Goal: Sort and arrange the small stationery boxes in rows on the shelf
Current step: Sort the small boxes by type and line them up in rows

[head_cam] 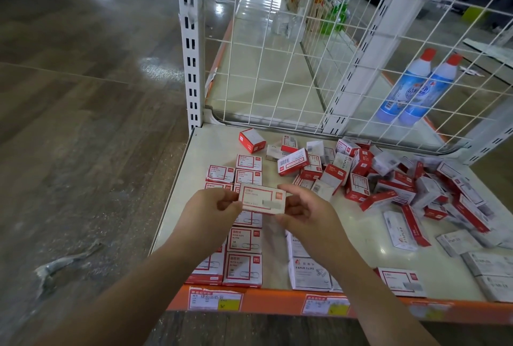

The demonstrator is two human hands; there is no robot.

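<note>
A small white box with red edging [262, 198] is held above the shelf, face up. My left hand [213, 206] pinches its left end and my right hand [302, 208] grips its right end. Beneath the hands, red-and-white paper clip boxes [244, 240] lie flat in two neat columns on the left of the cream shelf [191, 179]. A loose heap of similar red and white boxes [388, 176] covers the right half. White paper clip boxes [308, 272] sit near the front edge.
A white wire grid panel [277, 73] closes the back of the shelf, with a slotted upright post [191, 48] at its left corner. Two blue bottles with red caps [416, 90] stand behind the grid. An orange front rail [263, 300] carries price labels. Wooden floor lies to the left.
</note>
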